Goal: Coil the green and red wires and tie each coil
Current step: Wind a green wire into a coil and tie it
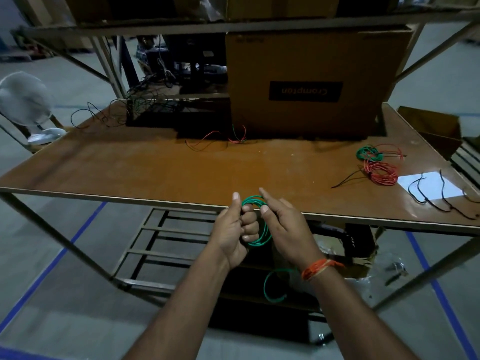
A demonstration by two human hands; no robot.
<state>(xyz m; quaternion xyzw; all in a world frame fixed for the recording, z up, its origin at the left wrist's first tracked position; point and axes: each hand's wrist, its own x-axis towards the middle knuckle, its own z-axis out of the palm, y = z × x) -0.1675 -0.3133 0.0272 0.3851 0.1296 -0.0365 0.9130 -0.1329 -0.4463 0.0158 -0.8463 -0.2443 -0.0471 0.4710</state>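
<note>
Hands [233,229] [285,227] around green coil [259,241]

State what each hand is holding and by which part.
Both grip the green wire coil. The left hand has its fingers curled through the coil's left side; the right hand pinches its upper right edge.

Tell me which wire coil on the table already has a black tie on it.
The red coil near the table's right end: a black tie trails from it. The green coil just behind it shows no clear tie.
</note>
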